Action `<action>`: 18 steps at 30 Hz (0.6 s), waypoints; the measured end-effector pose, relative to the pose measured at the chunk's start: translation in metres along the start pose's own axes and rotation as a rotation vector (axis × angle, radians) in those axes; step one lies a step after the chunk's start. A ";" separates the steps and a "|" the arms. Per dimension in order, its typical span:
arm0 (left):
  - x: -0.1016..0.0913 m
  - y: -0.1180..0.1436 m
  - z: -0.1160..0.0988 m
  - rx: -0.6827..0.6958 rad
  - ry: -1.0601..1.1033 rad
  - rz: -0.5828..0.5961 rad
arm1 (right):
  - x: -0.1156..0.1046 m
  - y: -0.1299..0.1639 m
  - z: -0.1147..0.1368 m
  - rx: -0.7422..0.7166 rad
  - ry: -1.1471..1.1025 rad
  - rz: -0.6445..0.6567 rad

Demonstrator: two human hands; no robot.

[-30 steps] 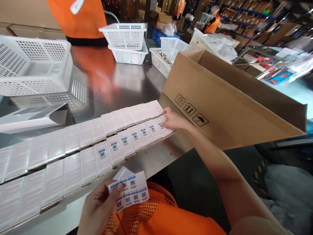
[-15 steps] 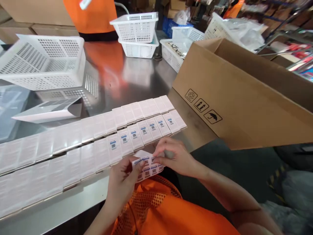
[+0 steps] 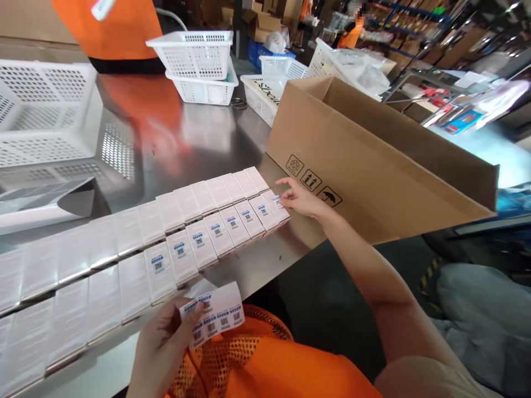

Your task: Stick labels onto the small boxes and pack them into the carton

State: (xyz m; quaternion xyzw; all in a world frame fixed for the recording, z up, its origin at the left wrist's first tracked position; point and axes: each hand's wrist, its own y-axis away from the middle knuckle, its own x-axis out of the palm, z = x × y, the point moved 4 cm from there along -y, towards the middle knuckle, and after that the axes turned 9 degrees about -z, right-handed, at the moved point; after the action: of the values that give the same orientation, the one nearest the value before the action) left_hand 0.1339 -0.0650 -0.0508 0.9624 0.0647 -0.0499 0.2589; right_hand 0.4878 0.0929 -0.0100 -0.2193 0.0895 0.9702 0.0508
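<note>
My left hand (image 3: 168, 337) pinches a sheet of stickers (image 3: 224, 312) printed with blue bars and square codes, low in front of my orange clothing. Several stickers remain on it, and part of its backing is bare white. My right hand (image 3: 302, 200) is at the right end of the front row of small white boxes (image 3: 218, 235). Its thumb and a fingertip are at the edge of a single sticker (image 3: 277, 201) on the end box; another finger stretches out above. Several boxes to the left bear the same sticker, upright and near the middle.
A large open cardboard carton (image 3: 357, 160) stands right of the boxes. White plastic baskets (image 3: 199, 55) are stacked at the back, with another basket (image 3: 50, 138) at left. A folded white carton piece (image 3: 50, 207) lies before it. A person in orange (image 3: 120, 33) is across the metal table.
My right hand has moved from the sticker sheet up and forward to the end box, where a sticker now shows. The sheet stays in my left hand. The camera view has shifted right.
</note>
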 end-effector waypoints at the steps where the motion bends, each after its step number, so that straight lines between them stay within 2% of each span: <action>1: 0.000 -0.001 0.003 -0.009 -0.008 0.016 | 0.001 -0.002 -0.003 0.032 0.007 0.021; 11: -0.003 -0.011 0.022 -0.010 -0.072 0.095 | 0.006 -0.005 -0.002 0.134 0.041 0.048; 18: 0.002 -0.005 0.022 -0.031 0.005 0.060 | 0.007 -0.005 -0.002 0.125 0.070 0.045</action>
State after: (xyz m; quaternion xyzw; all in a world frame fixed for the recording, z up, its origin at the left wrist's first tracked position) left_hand 0.1337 -0.0721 -0.0727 0.9600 0.0374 -0.0387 0.2748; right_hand 0.4831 0.0978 -0.0155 -0.2475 0.1566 0.9553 0.0394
